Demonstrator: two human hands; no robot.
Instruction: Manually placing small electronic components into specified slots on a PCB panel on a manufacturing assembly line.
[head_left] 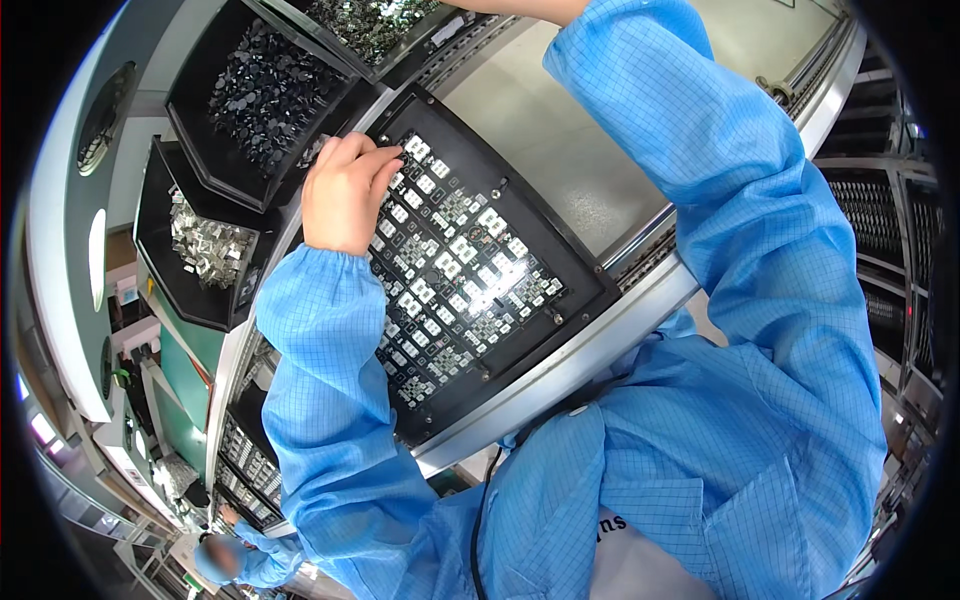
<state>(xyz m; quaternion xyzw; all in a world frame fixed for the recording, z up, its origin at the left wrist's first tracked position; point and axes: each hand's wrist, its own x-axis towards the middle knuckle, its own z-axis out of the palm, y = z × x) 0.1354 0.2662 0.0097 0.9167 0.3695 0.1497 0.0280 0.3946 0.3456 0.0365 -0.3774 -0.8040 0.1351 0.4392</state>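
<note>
A black carrier tray (560, 235) lies on the rail line in front of me, holding a circuit board (455, 270) dense with white connectors and small chips. Over the board's far left corner, my left hand (343, 195) has its thumb and fingertips pinched together, close to a white connector. Whatever is between those fingertips is too small or hidden to make out. My right hand (530, 7) reaches past the top edge of the view, near a bin of small shiny metal parts (370, 25). Only its wrist side shows; its fingers are out of sight.
Left of the tray stand a black bin of dark round pieces (265, 100) and another of silvery metal parts (208, 240). A metal rail (560, 350) runs along the near side. Further down the line, at lower left, a person in blue (265, 560) works by more boards (250, 460).
</note>
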